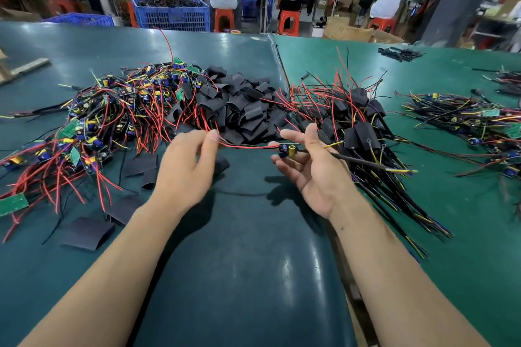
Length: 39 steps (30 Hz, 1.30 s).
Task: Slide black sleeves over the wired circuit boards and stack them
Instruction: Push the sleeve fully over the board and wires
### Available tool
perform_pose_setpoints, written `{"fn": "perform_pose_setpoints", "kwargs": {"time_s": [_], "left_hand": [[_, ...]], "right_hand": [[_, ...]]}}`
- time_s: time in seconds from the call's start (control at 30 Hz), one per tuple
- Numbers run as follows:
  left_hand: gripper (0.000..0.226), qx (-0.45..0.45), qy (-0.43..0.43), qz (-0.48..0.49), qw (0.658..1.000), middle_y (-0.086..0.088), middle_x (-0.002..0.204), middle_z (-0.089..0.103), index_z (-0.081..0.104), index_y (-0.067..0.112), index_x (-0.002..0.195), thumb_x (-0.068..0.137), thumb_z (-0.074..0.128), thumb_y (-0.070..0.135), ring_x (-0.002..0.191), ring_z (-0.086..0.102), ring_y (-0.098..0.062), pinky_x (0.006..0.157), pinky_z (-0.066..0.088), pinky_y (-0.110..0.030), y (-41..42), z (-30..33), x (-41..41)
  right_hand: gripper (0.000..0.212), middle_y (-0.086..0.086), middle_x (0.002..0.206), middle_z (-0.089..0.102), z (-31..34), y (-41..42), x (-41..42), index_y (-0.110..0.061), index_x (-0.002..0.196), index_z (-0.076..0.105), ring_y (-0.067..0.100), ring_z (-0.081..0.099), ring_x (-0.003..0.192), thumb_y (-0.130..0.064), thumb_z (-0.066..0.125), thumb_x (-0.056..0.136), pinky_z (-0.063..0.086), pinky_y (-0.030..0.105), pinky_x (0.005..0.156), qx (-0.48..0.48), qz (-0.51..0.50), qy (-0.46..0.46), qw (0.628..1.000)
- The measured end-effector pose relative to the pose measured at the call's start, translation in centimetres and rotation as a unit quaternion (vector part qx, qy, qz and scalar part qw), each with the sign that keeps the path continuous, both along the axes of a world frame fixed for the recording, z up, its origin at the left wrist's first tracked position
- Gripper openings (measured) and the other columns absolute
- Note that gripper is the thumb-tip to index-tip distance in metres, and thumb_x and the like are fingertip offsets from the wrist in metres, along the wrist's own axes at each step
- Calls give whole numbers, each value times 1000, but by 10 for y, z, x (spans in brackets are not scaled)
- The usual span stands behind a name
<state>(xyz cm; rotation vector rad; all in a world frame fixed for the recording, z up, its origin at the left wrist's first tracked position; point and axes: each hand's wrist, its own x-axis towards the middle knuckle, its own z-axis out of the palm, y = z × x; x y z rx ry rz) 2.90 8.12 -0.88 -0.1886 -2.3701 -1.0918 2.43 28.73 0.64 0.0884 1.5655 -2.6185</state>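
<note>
My right hand [304,166] cradling a bare circuit board [288,149] on curled fingers, left hand [189,166] pinching its red wire [242,146] (taut between them), sleeve pile [239,104] just behind, sleeved stack [358,127] right, green surface [248,248].

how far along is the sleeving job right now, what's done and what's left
Done: a stack of sleeved boards lies on the right. In hand: the right hand holds a bare board while the left hand pinches its red wire. Left: a big pile of bare boards and loose sleeves.
</note>
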Motion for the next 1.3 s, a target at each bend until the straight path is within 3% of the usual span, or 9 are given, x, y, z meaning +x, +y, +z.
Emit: {"fn": "perform_pose_setpoints", "kwargs": {"time_s": [0.07, 0.13, 0.27, 0.47, 0.57, 0.67, 0.73, 0.93, 1.3], "left_hand": [[28, -107, -40, 32, 993, -5, 90, 62, 67, 15, 98, 86, 51, 34, 91, 51, -30, 85, 44, -42, -14, -1, -5], [35, -171, -101, 48, 979, -6, 111, 61, 65, 15, 111, 82, 66, 33, 108, 47, -32, 97, 41, -43, -20, -3, -6], [37, -192, -123, 4, 974, -3, 110, 65, 69, 16, 113, 82, 73, 35, 108, 55, -29, 97, 44, -43, -15, -5, -5], [33, -151, -66, 30, 986, 4, 104, 72, 71, 21, 111, 80, 76, 31, 104, 62, -23, 94, 47, -37, -13, -4, -5], [31, -116, -10, 33, 993, 8, 97, 71, 72, 21, 110, 80, 76, 26, 101, 61, -19, 96, 46, -36, -12, -2, -5], [26, -6, 17, 0, 1000, 17, 89, 70, 71, 23, 104, 80, 75, 16, 83, 65, -3, 86, 48, -17, -9, 1, -3], [28, 47, 27, -22, 998, 18, 88, 70, 69, 24, 103, 79, 76, 11, 77, 65, 1, 81, 48, -11, -7, 1, -1], [45, 69, 29, -103, 992, 8, 98, 68, 65, 23, 117, 77, 77, 4, 90, 66, -9, 92, 50, -22, -5, -3, -1], [40, 83, 53, -183, 978, 10, 104, 63, 65, 29, 116, 78, 69, 17, 98, 67, -18, 93, 51, -27, -5, -5, -3]], "right_hand": [[30, 9, 79, 72, 1, 5, -1, -6, 95, 71, 14, 69, 68, -31, 63, 80, 56, 18, 62, -32, 34, 11, 999], [25, 8, 83, 73, 1, 8, -1, -4, 95, 68, 11, 69, 74, -12, 68, 72, 55, 17, 68, -58, 62, 27, 996], [11, 4, 72, 71, 1, 5, 0, -4, 91, 66, 9, 68, 64, 1, 65, 82, 55, 16, 63, -36, 31, 28, 998], [14, -3, 56, 59, 4, 9, -3, -9, 80, 61, 9, 60, 50, -14, 64, 93, 51, 18, 49, 3, -88, 28, 996], [10, -1, 60, 62, 5, 8, -2, -5, 80, 65, 10, 63, 55, -2, 64, 90, 56, 19, 59, -24, -60, 35, 997], [10, 3, 66, 66, 5, 7, -2, -2, 81, 66, 15, 67, 63, 2, 62, 90, 60, 23, 72, -38, -50, 38, 997], [11, 7, 68, 67, 6, 8, -3, -1, 82, 65, 19, 69, 66, 3, 60, 91, 60, 24, 70, -43, -60, 43, 996], [11, 8, 69, 68, 10, 13, -1, -2, 82, 67, 19, 69, 63, 4, 61, 90, 56, 19, 60, -40, -74, 68, 994], [13, 6, 66, 69, 11, 15, -1, -4, 83, 65, 15, 69, 60, 3, 59, 91, 55, 17, 56, -79, -45, 28, 995]]}}
